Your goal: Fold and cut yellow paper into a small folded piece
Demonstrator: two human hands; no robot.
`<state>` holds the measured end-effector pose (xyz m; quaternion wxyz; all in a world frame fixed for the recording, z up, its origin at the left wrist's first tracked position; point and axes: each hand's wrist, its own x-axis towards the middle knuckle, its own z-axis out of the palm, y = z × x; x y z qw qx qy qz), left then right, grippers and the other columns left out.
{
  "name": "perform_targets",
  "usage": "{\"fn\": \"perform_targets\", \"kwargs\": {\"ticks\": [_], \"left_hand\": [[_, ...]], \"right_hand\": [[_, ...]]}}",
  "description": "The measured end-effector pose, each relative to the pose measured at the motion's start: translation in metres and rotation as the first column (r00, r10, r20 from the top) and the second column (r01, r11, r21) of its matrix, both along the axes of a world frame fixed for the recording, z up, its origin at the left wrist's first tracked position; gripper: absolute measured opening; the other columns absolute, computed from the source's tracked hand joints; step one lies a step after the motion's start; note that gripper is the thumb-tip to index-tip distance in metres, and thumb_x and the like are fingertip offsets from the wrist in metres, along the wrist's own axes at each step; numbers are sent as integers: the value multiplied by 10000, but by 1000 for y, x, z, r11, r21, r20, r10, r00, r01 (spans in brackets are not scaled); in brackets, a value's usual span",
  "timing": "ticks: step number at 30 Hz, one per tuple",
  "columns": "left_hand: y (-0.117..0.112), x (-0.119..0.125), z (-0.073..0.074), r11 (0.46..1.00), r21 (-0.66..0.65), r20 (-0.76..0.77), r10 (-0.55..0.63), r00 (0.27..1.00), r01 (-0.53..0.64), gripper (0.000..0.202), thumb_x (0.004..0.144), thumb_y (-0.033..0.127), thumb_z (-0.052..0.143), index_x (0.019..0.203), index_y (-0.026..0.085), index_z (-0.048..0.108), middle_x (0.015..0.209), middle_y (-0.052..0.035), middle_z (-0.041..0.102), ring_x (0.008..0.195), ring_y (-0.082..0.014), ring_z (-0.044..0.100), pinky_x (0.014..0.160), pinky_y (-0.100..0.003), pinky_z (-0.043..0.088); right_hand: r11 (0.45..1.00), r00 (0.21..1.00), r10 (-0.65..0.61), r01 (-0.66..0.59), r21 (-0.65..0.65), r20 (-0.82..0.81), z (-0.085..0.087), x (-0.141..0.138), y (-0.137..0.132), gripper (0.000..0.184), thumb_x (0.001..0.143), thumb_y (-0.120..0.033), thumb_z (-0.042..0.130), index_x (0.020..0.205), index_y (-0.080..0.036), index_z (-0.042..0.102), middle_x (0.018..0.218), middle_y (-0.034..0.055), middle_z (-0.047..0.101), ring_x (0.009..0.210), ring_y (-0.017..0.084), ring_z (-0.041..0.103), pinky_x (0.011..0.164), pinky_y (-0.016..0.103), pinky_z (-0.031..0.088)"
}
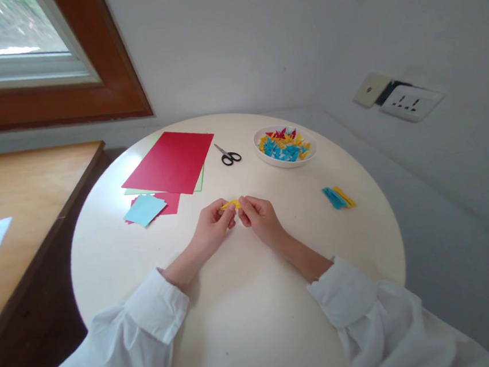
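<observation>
My left hand and my right hand meet over the middle of the round cream table. Both pinch a small strip of yellow paper between their fingertips, just above the tabletop. The fingers of both hands are closed around the strip, and most of it is hidden by them. White sleeves cover both forearms.
A red sheet lies over a green one at the back left, with small blue and red pieces in front. Black scissors lie beside a white bowl of folded paper pieces. Blue and yellow strips lie at right. A wooden desk stands left.
</observation>
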<state>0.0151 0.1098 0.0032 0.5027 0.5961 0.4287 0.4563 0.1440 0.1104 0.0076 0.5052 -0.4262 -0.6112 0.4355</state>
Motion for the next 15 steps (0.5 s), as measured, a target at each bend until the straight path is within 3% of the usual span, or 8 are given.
{"fn": "perform_targets", "kwargs": {"ticks": [10,15], "left_hand": [[0,1,-1,998,-53,58,27,998,-24,268,767,352,545,591,159,488,492,40,464,472,-69,406,481,-203,321],[0,0,1,996,-92,97,9,995,0,272,768,346,549,585,150,504,493,32,481,481,-71,434,511,-210,363]], "right_hand": [[999,995,-15,11,47,94,2,-1,-2,397,803,-459,449,512,-196,391,461,-55,377,436,70,322,433,225,260],[999,1000,-6,5,44,28,1,-1,-1,404,812,-445,450,500,-195,394,451,-57,376,423,69,319,431,227,270]]}}
